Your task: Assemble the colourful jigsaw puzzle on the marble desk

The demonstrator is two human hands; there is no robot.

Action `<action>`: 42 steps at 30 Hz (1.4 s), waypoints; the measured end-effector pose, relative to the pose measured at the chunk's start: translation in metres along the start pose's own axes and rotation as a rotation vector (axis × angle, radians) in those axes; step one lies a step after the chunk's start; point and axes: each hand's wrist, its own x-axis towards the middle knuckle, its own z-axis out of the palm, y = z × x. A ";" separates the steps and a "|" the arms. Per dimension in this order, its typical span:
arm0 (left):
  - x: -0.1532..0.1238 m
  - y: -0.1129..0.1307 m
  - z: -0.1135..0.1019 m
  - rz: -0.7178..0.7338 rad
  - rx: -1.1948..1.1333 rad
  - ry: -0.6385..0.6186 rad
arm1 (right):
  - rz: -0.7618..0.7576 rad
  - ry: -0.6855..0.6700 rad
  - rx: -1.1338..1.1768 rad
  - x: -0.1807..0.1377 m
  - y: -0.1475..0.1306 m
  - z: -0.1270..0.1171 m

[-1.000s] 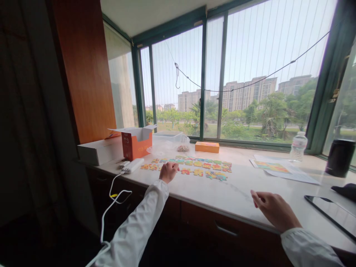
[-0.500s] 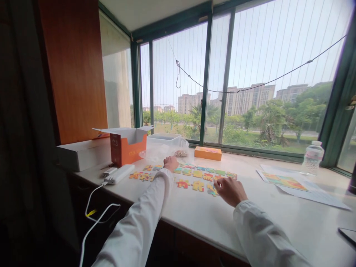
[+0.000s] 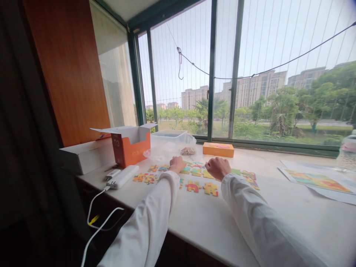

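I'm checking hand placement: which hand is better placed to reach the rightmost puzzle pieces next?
Probably the right hand: it is nearer the rightmost puzzle pieces, while the left hand would likely have to pass it.

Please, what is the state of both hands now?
Left hand: by the puzzle pieces, grip cannot be told.
Right hand: near them too, grip cannot be told.

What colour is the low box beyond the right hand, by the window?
The low box is mostly orange, as the head view shows.

Daylight from the window brightens the tabletop; the left edge lies dark, the bottle blurry.
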 end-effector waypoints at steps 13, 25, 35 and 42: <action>0.005 -0.003 0.000 -0.093 -0.020 -0.026 | 0.228 0.015 0.183 0.038 -0.023 0.033; 0.003 -0.003 -0.003 -0.058 0.025 -0.027 | 0.170 0.021 0.145 0.022 -0.022 0.043; -0.003 -0.004 -0.008 0.045 0.085 -0.063 | -0.152 0.137 0.137 0.024 -0.033 0.058; -0.011 0.003 -0.012 0.088 0.157 -0.124 | -0.202 0.043 0.208 0.028 -0.046 0.075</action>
